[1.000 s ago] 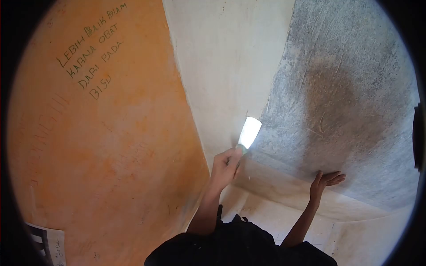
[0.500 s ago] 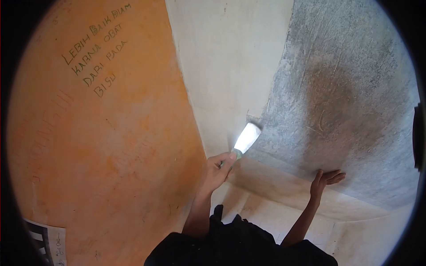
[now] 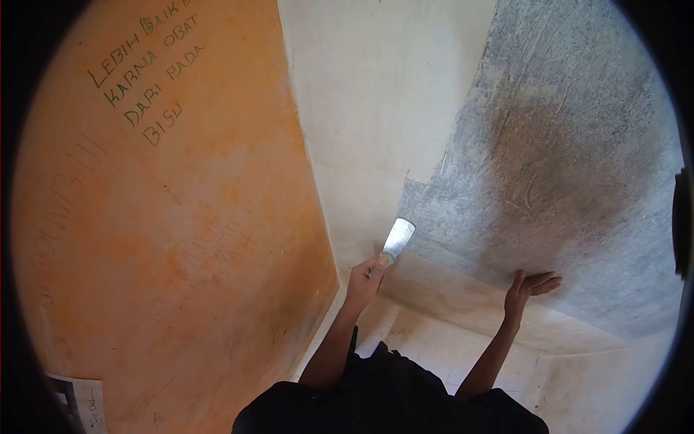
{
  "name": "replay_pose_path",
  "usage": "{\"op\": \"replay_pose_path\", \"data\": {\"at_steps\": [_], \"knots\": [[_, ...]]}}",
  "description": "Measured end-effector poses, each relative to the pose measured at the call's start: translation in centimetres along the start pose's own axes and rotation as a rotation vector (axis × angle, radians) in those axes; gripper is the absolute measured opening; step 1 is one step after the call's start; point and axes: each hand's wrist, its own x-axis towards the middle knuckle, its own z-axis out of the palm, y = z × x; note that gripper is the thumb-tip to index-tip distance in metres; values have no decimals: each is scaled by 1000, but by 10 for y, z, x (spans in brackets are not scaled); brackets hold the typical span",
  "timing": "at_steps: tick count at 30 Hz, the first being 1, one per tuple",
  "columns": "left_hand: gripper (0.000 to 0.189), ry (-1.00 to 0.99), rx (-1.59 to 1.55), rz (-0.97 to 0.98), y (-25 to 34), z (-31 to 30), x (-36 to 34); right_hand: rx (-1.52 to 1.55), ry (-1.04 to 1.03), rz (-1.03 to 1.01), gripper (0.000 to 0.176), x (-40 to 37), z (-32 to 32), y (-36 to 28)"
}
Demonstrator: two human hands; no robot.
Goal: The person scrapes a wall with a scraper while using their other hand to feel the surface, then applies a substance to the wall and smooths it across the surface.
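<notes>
My left hand is closed round the greenish handle of a scraper with a broad, shiny metal blade. The blade points up and rests at or very close to the wall, by the lower left corner of a rough grey patch. Beside that patch, a cream-coloured coating meets the grey along a ragged, stepped edge. Lower right, my right hand is open, its fingers stretched together near the bottom of the grey surface. It seems to lean on the wall there and holds nothing.
An orange wall with handwritten lettering stands at the left and meets the cream wall in a corner. A printed paper is at its lower left. Dark clothing covers my body below. A dark object shows at the right edge.
The scraper and my left hand have moved down the wall, and more grey shows above the blade. My right hand stays in about the same place. The view has shifted slightly.
</notes>
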Motion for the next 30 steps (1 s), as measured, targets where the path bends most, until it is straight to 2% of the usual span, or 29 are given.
{"op": "replay_pose_path", "data": {"at_steps": [4,7,10,13,16,19,24,25,28,30], "knots": [[35,4,-117,-22,-14,13,11,-10,15,-34,89,0,1,5],[36,-25,-108,63,27,24,18,5,11,-6,89,0,2,5],[38,-50,-203,23,41,26,16,-23,22,-32,88,1,3,8],[39,58,-139,-5,-37,21,12,6,20,-15,88,0,0,-5],[39,50,-160,-23,-81,13,9,-2,-16,26,87,1,0,1],[40,79,-136,20,-49,19,16,3,-7,20,87,1,0,-1],[42,39,-61,95,112,22,12,-8,24,-9,86,1,2,1],[42,32,-27,130,130,22,8,-5,21,3,86,0,1,0],[40,73,3,152,138,24,7,6,11,12,86,-1,2,4],[41,91,-4,93,101,17,3,20,12,19,87,-1,0,-1]]}}
